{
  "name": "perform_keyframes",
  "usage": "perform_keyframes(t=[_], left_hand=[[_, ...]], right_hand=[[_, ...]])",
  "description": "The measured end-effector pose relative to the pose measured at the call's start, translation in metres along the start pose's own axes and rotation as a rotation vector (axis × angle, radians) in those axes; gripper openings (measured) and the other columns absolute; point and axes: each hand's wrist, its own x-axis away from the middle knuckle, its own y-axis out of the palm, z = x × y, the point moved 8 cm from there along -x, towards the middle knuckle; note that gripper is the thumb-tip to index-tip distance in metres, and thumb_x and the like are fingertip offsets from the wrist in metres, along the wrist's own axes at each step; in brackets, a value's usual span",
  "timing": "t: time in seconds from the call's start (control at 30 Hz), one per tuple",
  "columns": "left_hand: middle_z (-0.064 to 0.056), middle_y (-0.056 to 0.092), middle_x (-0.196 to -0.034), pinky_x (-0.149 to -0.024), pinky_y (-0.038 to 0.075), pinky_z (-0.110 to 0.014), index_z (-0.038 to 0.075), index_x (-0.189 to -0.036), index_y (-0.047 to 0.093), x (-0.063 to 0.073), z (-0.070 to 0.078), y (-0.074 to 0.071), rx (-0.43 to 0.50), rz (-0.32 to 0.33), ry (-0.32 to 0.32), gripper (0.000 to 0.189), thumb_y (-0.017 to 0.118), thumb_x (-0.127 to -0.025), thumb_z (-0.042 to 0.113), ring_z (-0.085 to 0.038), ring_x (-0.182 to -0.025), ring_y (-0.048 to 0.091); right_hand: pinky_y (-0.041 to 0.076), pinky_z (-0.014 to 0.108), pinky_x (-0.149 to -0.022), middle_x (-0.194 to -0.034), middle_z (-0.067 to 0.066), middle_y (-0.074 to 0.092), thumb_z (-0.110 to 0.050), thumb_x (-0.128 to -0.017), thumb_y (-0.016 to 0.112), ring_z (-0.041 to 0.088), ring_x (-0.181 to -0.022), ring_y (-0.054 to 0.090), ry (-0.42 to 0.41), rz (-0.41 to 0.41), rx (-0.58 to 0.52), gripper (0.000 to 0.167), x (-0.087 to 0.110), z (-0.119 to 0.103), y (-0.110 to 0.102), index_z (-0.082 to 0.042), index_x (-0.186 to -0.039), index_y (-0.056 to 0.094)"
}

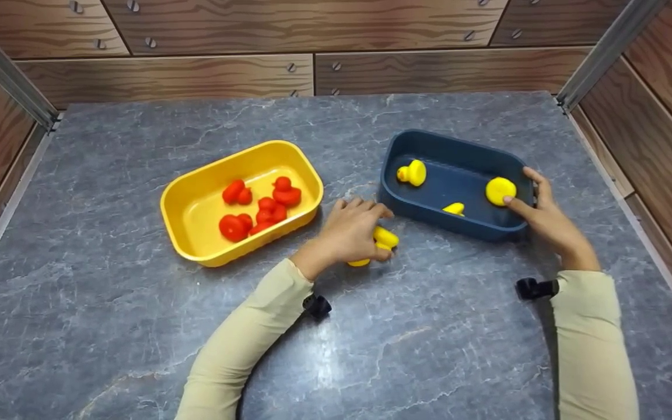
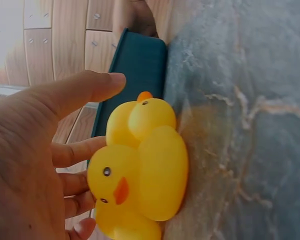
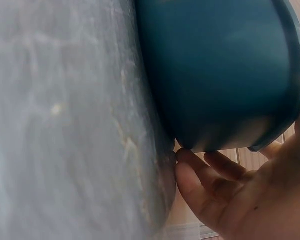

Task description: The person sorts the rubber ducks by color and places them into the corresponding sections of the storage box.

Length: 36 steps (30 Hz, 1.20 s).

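My left hand reaches over a small group of yellow rubber ducks on the table, between the two bins. In the left wrist view its thumb stands apart from the ducks and the fingers lie spread behind them. At the right, my right hand holds the end of a dark blue bin, thumb over the rim and fingers against the outer wall. Inside that bin lie a tipped yellow duck, another showing its round base, and a third partly hidden by the near wall.
A yellow bin with several red rubber ducks stands left of my left hand. The grey marbled table is bordered by wood-patterned panels at the back and sides.
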Motion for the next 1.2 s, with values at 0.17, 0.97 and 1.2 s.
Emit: perform_keyframes(t=[0.17,0.97,1.2], left_hand=[[0.002,0.061,-0.124,-0.094,0.032,-0.044,0.022,-0.126,0.058,0.0,-0.001,0.005,-0.117,0.002,0.004,0.063,0.076,-0.074,0.053,-0.021,-0.113,0.05],[0.007,0.065,-0.12,-0.091,0.026,-0.045,0.022,-0.119,0.065,0.001,-0.001,-0.004,0.044,-0.005,0.001,0.053,0.081,-0.073,0.041,-0.019,-0.103,0.049],[0.009,0.063,-0.125,-0.099,0.026,-0.046,0.023,-0.122,0.064,0.003,0.0,-0.01,0.197,-0.026,-0.002,0.055,0.082,-0.073,0.04,-0.018,-0.112,0.049]], right_hand=[[0.009,0.058,-0.117,-0.156,0.026,-0.017,-0.037,-0.098,0.053,0.044,-0.145,-0.007,-0.005,-0.01,-0.007,0.088,-0.001,0.0,0.002,-0.02,-0.153,-0.014],[0.005,0.058,-0.117,-0.156,0.026,-0.018,-0.037,-0.098,0.054,0.044,-0.145,-0.01,-0.03,0.01,-0.014,0.088,0.0,-0.003,-0.001,-0.018,-0.153,-0.011],[0.005,0.058,-0.117,-0.157,0.024,-0.018,-0.037,-0.098,0.053,0.043,-0.145,-0.007,-0.029,0.006,-0.012,0.087,0.0,-0.002,-0.001,-0.019,-0.153,-0.011]])
